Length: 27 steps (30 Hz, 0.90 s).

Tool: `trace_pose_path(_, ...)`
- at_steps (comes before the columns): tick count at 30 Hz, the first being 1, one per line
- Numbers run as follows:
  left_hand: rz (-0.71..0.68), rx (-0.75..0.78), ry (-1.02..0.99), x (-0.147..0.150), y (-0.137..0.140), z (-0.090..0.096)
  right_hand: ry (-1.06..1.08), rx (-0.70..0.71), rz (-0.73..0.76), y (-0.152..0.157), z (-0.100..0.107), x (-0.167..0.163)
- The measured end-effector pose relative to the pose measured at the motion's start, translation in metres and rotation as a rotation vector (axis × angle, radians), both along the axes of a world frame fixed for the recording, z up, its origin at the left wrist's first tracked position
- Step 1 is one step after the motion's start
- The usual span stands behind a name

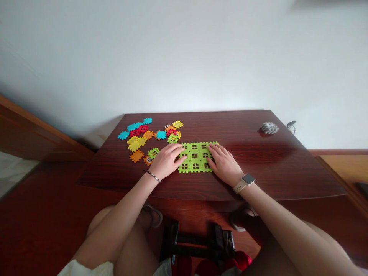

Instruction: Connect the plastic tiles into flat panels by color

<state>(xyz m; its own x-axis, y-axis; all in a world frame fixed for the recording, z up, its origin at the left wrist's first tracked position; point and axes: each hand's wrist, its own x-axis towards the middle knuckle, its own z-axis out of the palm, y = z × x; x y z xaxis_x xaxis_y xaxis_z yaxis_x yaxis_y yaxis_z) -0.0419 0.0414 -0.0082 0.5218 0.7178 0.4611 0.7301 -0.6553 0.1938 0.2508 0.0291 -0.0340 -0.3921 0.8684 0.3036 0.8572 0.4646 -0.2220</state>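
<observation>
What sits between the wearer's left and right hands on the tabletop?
A green panel with nine windows lies flat between the left hand and the right hand, each touching its nearer side. The head view shows this.

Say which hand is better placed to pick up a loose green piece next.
Left, likely: the left hand touches the green panel at its left edge, near the loose green pieces. The right hand is at the panel's right edge, farther away.
</observation>
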Motion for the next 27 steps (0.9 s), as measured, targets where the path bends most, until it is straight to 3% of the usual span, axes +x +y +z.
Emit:
trace_pose_path(8,0.241,-0.018,0.037,-0.034,0.029,-0.006,-0.002,-0.013,-0.003,0.0,0.0,0.0)
trace_pose_path(16,0.286,-0.072,0.08,-0.029,0.04,-0.015,-0.006,-0.01,-0.004,0.001,-0.001,0.0)
trace_pose_path(27,0.273,-0.033,-0.016,-0.028,0.046,-0.021,0.016,0.001,0.008,0.0,0.001,0.0)
